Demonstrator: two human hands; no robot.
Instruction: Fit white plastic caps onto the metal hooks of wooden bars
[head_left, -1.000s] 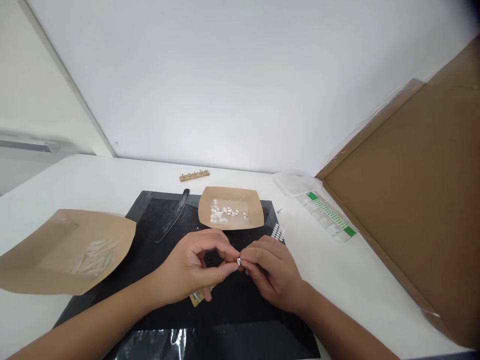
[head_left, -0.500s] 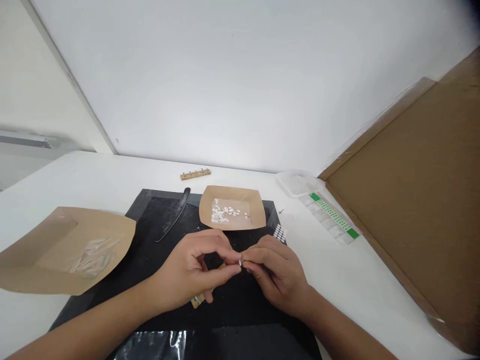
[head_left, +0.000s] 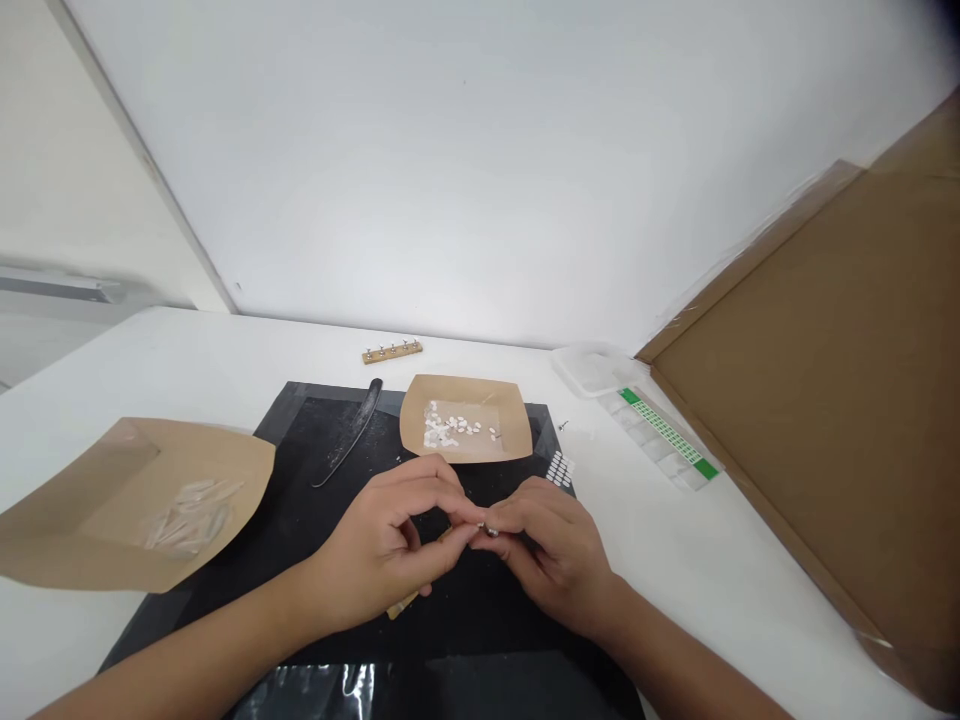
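Above the black mat [head_left: 487, 625], my two hands meet fingertip to fingertip. Between the thumb and forefinger of my right hand [head_left: 551, 545] is a small metal pin [head_left: 492, 532], mostly covered by the fingers. My left hand [head_left: 409, 525] is closed in a pinch at the pin's left end; whatever its fingertips grip is too small to make out. Under the left hand, part of a small wooden bar [head_left: 403, 606] shows on the mat.
A card tray [head_left: 414, 400] of white oval stickers stands behind my hands; another tray [head_left: 82, 480] with clear nail tips is left. A nail file [head_left: 352, 440], a wooden bar with pins [head_left: 392, 351], a sticker sheet [head_left: 559, 468], a plastic case [head_left: 667, 435] and cardboard [head_left: 825, 400] surround.
The metal pin has turned and shifted slightly right between my fingers; its white oval end no longer shows. My left fingertips have drawn closer together, nearer the right hand.
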